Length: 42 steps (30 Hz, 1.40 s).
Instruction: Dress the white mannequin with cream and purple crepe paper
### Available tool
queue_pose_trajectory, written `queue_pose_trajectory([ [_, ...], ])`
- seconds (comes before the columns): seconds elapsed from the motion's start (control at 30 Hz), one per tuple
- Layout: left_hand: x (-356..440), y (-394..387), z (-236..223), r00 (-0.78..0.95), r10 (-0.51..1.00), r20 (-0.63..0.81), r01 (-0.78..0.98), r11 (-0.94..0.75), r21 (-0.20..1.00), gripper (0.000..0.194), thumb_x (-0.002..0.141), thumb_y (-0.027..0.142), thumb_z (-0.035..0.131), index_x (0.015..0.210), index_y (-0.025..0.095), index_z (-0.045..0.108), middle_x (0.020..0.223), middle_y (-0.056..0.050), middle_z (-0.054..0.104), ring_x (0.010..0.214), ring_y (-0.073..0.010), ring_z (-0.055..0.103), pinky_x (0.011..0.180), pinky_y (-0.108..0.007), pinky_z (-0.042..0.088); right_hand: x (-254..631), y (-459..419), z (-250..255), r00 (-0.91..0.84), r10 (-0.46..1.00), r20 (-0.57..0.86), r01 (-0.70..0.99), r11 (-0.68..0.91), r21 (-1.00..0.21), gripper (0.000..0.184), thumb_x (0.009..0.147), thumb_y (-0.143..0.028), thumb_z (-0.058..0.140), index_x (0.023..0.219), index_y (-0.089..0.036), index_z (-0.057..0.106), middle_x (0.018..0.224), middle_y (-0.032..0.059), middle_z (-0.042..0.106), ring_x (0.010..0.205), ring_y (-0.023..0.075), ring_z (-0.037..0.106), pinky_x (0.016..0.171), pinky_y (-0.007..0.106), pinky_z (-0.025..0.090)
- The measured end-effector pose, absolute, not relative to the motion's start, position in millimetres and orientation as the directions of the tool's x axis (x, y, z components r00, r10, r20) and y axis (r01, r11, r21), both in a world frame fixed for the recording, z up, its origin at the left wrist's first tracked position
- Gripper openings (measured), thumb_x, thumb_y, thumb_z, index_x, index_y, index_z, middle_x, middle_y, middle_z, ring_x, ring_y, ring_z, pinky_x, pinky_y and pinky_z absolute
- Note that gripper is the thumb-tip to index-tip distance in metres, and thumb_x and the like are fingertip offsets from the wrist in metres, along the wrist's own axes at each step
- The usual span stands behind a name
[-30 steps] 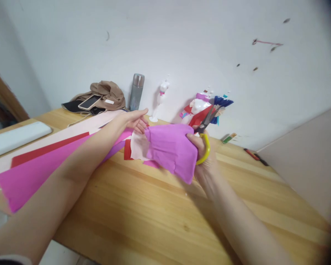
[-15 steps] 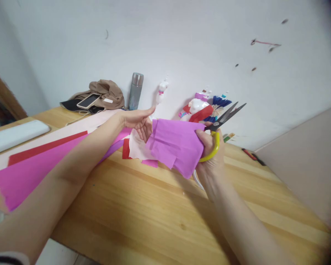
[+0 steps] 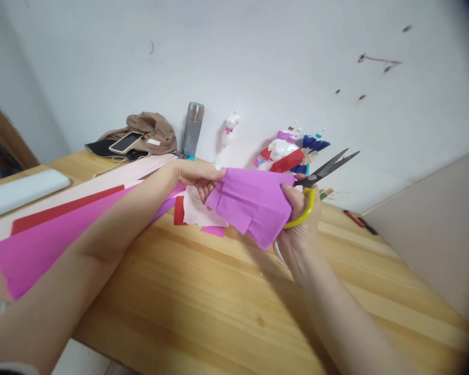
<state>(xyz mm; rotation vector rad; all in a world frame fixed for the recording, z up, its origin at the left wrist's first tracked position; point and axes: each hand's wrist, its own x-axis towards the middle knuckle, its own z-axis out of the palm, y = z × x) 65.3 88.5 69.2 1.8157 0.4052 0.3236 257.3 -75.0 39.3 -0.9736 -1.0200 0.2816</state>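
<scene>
A folded piece of purple crepe paper (image 3: pixel 254 203) hangs above the wooden table (image 3: pixel 203 302), held between both hands. My left hand (image 3: pixel 197 177) pinches its left edge with thumb and fingers. My right hand (image 3: pixel 300 219) is closed on yellow-handled scissors (image 3: pixel 316 182), whose dark blades point up and to the right, slightly apart; the same hand also grips the paper's right edge.
Long sheets of pink, red and pale paper (image 3: pixel 62 229) lie on the left of the table. At the back wall stand a steel flask (image 3: pixel 193 129), a brown bag with a phone (image 3: pixel 140 136), a white figurine (image 3: pixel 230 130) and a bundle of coloured paper (image 3: pixel 293 153). A red pen (image 3: pixel 357 219) lies right.
The scissors swung from upright to pointing right, away from the paper. My left hand went from open beside the paper to pinching its left edge.
</scene>
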Motion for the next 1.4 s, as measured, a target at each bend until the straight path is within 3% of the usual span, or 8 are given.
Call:
queue_pose_trajectory([
  [0.1,66,88,67,0.936,0.331,-0.12,0.128,-0.003,0.992,0.042,0.059,0.052,0.089,0.073,0.017,0.071,0.07,-0.01,0.073,0.082,-0.0305,0.07,0.078,-0.045,0.054,258,-75,38,0.52,0.617,0.591,0.216,0.574,-0.79,0.028,0.079,-0.041,0.072,0.101,-0.034,0.055,0.095,-0.0001,0.059,0.086,0.0206,0.063,0.069,0.033,0.05],
  [0.2,71,87,61,0.956,0.289,-0.05,0.014,0.127,0.992,0.042,0.062,0.052,0.088,0.073,0.016,0.071,0.078,-0.011,0.075,0.089,-0.0288,0.07,0.083,-0.043,0.054,253,-76,40,0.59,0.628,0.508,0.09,0.574,-0.814,0.031,0.073,-0.031,0.077,0.095,-0.03,0.056,0.082,-0.0028,0.055,0.07,0.0152,0.057,0.062,0.029,0.046],
  [0.3,78,85,56,0.955,0.291,0.06,-0.13,0.227,0.965,0.041,0.063,0.044,0.091,0.083,0.013,0.073,0.087,-0.009,0.077,0.087,-0.0217,0.07,0.089,-0.037,0.054,246,-76,43,0.623,0.649,0.437,-0.012,0.566,-0.824,0.035,0.066,-0.025,0.081,0.091,-0.028,0.057,0.069,-0.0063,0.048,0.058,0.0116,0.047,0.055,0.025,0.039],
  [0.43,82,80,63,0.934,0.352,0.064,-0.149,0.218,0.965,0.026,0.071,0.02,0.087,0.092,0.01,0.074,0.091,-0.01,0.077,0.088,-0.0207,0.072,0.099,-0.04,0.051,239,-77,46,0.584,0.69,0.427,-0.052,0.557,-0.829,0.037,0.063,-0.026,0.084,0.088,-0.026,0.057,0.062,-0.0096,0.044,0.052,0.0091,0.041,0.052,0.022,0.033],
  [0.57,70,83,82,0.812,0.57,0.126,-0.244,0.136,0.96,0.007,0.088,0.008,0.066,0.091,0.007,0.072,0.084,-0.009,0.075,0.086,-0.0201,0.072,0.107,-0.046,0.045,238,-77,45,0.48,0.77,0.422,-0.087,0.52,-0.85,0.035,0.067,-0.034,0.083,0.089,-0.029,0.057,0.068,-0.007,0.055,0.054,0.0125,0.05,0.049,0.025,0.036],
  [0.77,60,98,92,0.662,0.699,0.272,-0.46,0.093,0.883,0.02,0.095,0.002,0.053,0.108,0.004,0.068,0.092,-0.011,0.077,0.097,-0.0221,0.072,0.107,-0.048,0.047,242,-82,41,0.224,0.861,0.457,-0.258,0.505,-0.824,0.028,0.078,-0.05,0.075,0.094,-0.031,0.062,0.084,-0.0016,0.066,0.07,0.0167,0.062,0.065,0.033,0.05],
  [0.97,63,104,92,0.559,0.791,0.248,-0.557,0.138,0.819,0.025,0.097,0.004,0.049,0.112,0.006,0.068,0.091,-0.011,0.077,0.109,-0.0244,0.07,0.104,-0.041,0.052,231,-90,31,-0.13,0.899,0.419,-0.352,0.353,-0.867,0.041,0.083,-0.061,0.068,0.104,-0.027,0.062,0.091,0.0038,0.072,0.07,0.0194,0.066,0.067,0.037,0.053],
  [1.4,62,101,95,0.609,0.781,0.14,-0.559,0.298,0.774,0.034,0.103,0.012,0.041,0.132,0.002,0.056,0.095,-0.013,0.076,0.104,-0.023,0.073,0.11,-0.045,0.048,226,-84,18,-0.227,0.932,0.283,-0.345,0.194,-0.918,0.046,0.081,-0.065,0.067,0.102,-0.026,0.056,0.092,0.0067,0.074,0.07,0.0223,0.068,0.066,0.04,0.055],
])
